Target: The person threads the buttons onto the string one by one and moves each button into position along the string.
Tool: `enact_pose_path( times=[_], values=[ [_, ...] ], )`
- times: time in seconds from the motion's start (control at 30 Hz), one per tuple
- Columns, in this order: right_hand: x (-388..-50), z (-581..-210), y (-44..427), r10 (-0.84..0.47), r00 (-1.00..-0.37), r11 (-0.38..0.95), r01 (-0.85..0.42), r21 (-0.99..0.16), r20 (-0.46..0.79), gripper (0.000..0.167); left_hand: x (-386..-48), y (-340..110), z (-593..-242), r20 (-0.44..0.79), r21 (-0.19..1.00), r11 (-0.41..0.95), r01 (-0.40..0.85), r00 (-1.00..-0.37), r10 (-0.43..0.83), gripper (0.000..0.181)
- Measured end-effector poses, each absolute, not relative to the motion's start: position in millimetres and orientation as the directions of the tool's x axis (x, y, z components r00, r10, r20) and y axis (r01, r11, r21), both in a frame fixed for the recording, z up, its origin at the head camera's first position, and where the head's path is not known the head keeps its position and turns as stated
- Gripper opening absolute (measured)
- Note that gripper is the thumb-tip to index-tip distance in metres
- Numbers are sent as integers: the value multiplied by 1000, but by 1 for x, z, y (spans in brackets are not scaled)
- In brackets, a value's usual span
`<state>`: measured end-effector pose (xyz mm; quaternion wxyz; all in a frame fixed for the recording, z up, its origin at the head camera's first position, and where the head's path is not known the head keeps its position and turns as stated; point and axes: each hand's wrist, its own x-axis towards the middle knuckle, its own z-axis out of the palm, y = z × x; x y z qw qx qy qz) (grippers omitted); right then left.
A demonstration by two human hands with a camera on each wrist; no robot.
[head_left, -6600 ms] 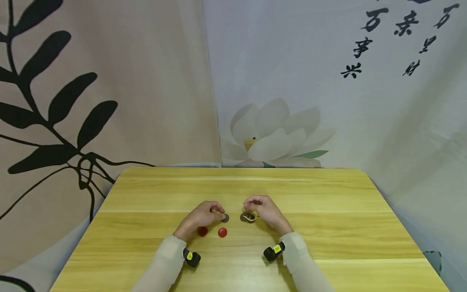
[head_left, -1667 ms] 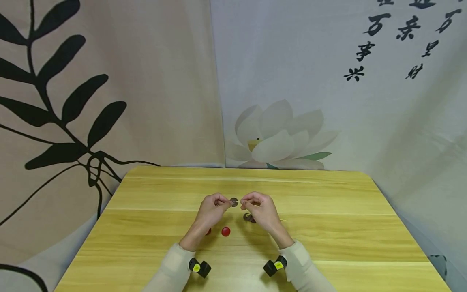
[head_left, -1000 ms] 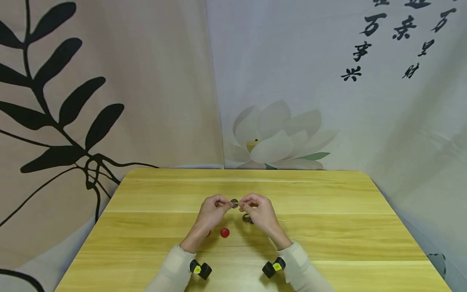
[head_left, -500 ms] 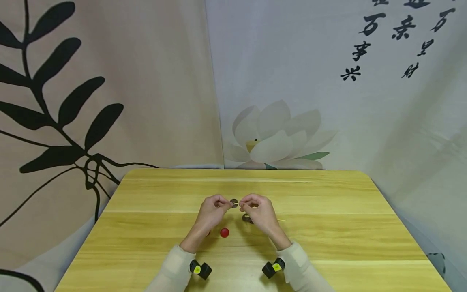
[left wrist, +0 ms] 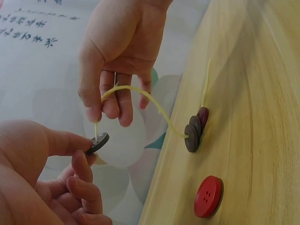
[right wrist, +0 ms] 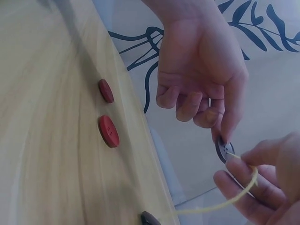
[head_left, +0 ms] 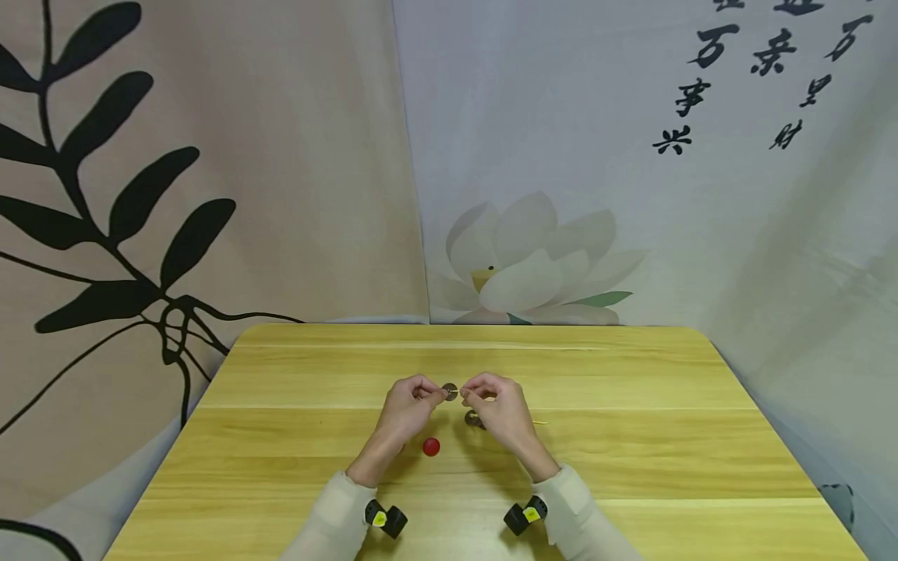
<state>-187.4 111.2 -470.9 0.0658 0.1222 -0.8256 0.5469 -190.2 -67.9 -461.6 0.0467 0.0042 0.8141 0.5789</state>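
Left hand (head_left: 409,407) pinches a dark button (left wrist: 101,142), right hand (head_left: 503,407) pinches yellow string (left wrist: 125,87), and we see the string's end at the button.

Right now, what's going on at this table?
A person is working at a wooden table. Their left hand pinches a dark button; their right hand pinches yellow string, which meets the button's face. Whether it's through a hole isn't clear. The string runs to three strung buttons. Two red buttons lie loose.

Yellow cord (left wrist: 124,87) arches from overlapping buttons (left wrist: 191,139) to a tilted dark button (left wrist: 101,142)
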Motion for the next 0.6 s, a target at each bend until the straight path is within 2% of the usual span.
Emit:
enact_pose_path(
  times=[0.6],
  values=[
    [-187, -474, 107, -141, -962, 383, -269, -883, 232, 5, -187, -67, -462, -63, 944, 327, -36, -995, 73, 11]
  ],
)
